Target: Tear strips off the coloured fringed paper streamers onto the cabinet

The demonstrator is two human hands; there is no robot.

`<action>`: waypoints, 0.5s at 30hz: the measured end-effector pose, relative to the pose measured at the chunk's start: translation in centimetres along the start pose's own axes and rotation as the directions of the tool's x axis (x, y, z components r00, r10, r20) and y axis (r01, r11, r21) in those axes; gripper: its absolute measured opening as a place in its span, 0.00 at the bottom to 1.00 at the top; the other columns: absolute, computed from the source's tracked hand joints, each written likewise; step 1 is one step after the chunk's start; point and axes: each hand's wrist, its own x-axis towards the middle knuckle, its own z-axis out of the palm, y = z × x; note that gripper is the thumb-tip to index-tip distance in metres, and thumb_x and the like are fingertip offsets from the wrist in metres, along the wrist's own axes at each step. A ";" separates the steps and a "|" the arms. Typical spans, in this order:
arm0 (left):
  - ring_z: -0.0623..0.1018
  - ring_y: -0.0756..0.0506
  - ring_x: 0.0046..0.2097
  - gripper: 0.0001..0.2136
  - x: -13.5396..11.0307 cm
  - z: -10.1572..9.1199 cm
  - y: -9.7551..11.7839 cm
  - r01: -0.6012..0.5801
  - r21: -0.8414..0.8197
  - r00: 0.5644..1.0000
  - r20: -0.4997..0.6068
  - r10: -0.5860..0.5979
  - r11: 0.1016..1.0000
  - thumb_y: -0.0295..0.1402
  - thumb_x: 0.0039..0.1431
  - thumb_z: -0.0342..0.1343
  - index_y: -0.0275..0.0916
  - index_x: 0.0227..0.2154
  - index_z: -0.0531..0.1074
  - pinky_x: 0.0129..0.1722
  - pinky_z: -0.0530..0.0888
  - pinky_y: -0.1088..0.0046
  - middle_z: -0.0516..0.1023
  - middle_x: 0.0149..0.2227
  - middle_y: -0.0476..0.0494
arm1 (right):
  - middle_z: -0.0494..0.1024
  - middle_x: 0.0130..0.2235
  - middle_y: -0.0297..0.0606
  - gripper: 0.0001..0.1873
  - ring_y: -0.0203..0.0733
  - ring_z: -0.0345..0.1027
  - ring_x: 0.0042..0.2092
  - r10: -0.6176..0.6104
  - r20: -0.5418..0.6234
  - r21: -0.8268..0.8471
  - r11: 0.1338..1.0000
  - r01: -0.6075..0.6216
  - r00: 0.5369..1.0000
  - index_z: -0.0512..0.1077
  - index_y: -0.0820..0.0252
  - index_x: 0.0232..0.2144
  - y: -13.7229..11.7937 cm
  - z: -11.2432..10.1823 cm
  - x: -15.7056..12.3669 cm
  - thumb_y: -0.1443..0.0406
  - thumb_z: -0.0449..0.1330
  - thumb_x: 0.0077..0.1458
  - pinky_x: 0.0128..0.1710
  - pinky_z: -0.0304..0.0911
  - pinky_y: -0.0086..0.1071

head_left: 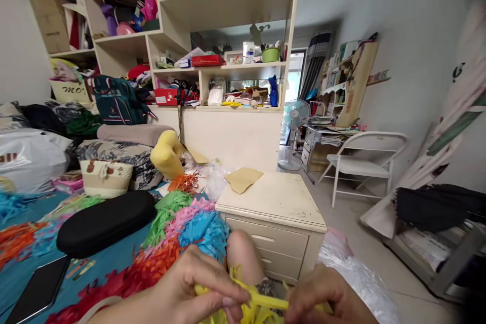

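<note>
At the bottom of the head view, my left hand (201, 283) pinches a bunch of yellow paper or plastic strips (266, 301) between thumb and fingers. My right hand (326, 296) is closed on the same yellow strip a short way to the right, so a flat length stretches between the two hands. More loose yellow strips hang below and around my fingers. To the left of my left hand lie heaps of red strips (125, 283) and blue strips (205, 233), with pink and green ones behind.
A cream drawer cabinet (281, 202) stands just ahead, with a tan paper sheet (243, 180) on top. On the teal bed cover lie a black case (106, 223) and a phone (40, 288). Clear plastic (357, 283) sits at the right; a white folding chair (364, 162) stands farther back.
</note>
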 end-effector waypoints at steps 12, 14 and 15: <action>0.80 0.46 0.38 0.13 0.6 -0.5 0.9 0.077 0.170 0.981 0.164 -0.105 0.982 0.31 0.65 0.49 0.36 0.39 0.80 0.38 0.75 0.75 0.83 0.35 0.36 | 0.81 0.30 0.42 0.21 0.37 0.75 0.30 0.315 0.287 -0.175 0.946 -0.274 0.905 0.78 0.65 0.39 -0.7 -2.7 1.1 0.57 0.69 0.44 0.28 0.66 0.23; 0.79 0.46 0.40 0.14 1.2 -0.4 1.4 0.071 0.286 0.969 0.206 -0.133 0.956 0.29 0.65 0.47 0.37 0.40 0.79 0.39 0.74 0.75 0.82 0.36 0.37 | 0.80 0.30 0.37 0.29 0.34 0.73 0.27 0.447 0.322 -0.138 0.894 -0.426 0.834 0.71 0.61 0.48 -1.2 -2.7 2.1 0.57 0.69 0.43 0.26 0.65 0.22; 0.79 0.46 0.40 0.14 1.5 -0.3 1.7 0.074 0.323 0.962 0.225 -0.152 0.943 0.29 0.65 0.47 0.37 0.40 0.79 0.38 0.74 0.75 0.82 0.36 0.38 | 0.79 0.29 0.34 0.29 0.32 0.72 0.25 0.489 0.342 -0.139 0.871 -0.471 0.803 0.68 0.60 0.49 -1.5 -2.5 2.7 0.58 0.68 0.46 0.25 0.64 0.21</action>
